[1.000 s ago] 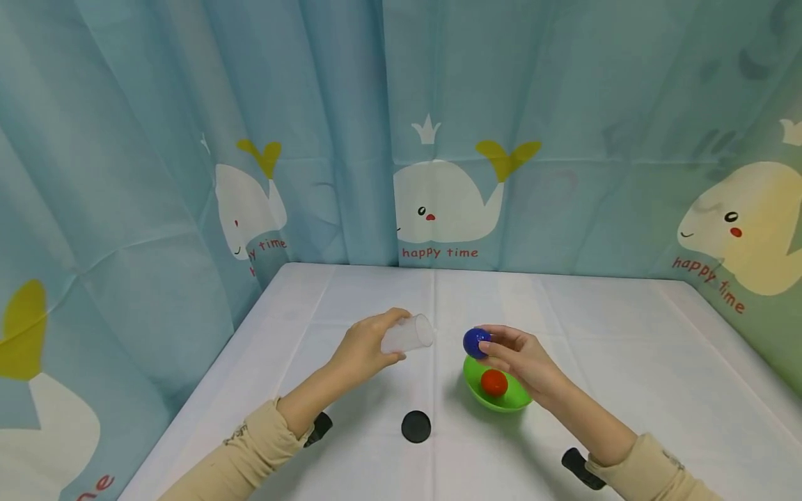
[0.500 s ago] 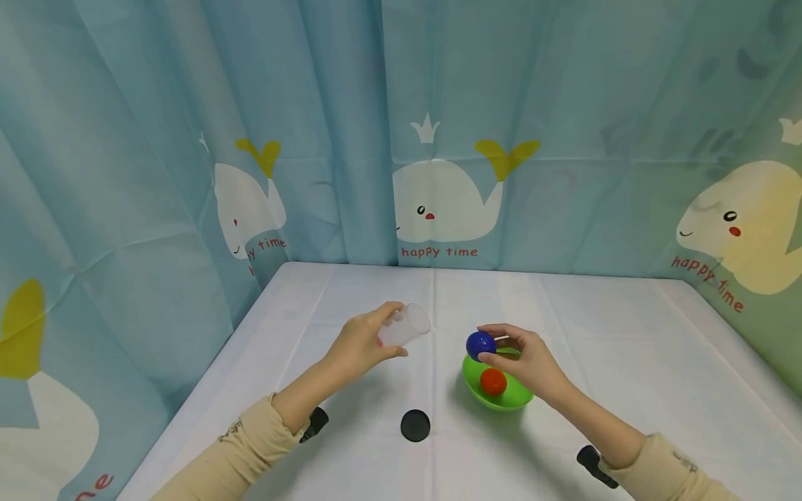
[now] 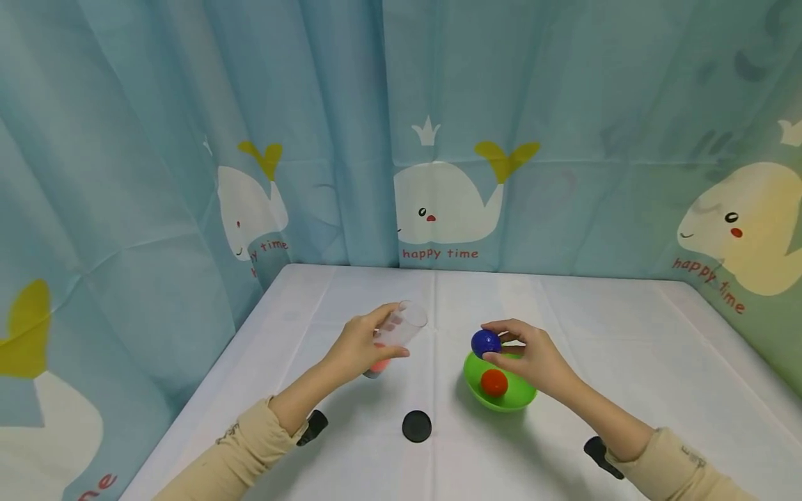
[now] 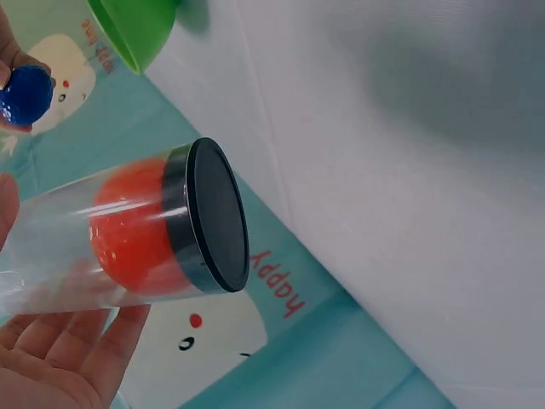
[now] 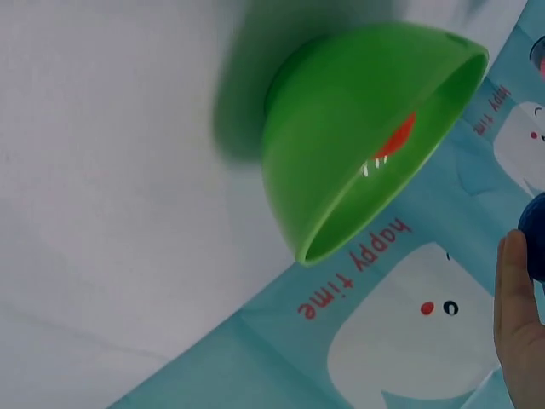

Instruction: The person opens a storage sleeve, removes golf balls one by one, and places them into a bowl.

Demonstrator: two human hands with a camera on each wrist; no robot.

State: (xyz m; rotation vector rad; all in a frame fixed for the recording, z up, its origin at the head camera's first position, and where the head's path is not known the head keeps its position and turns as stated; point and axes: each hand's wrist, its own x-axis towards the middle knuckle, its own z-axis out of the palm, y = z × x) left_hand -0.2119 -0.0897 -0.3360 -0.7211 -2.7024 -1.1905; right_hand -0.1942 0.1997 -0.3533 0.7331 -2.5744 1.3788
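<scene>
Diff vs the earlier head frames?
Left hand has tipped the clear tube more upright; the orange-red ball at its lower end now shows below the fingers. Right hand has shifted slightly right with the blue ball. Nothing newly grasped or released. Unchanged: green bowl, red ball inside it, black disc.

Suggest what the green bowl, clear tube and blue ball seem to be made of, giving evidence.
Green bowl: probably smooth plastic, from its even colour and soft sheen.
Clear tube: glossy, likely plastic, possibly glass; transparent with streaked highlights.
Blue ball: shiny, perhaps plastic; bright glints, material uncertain.
</scene>
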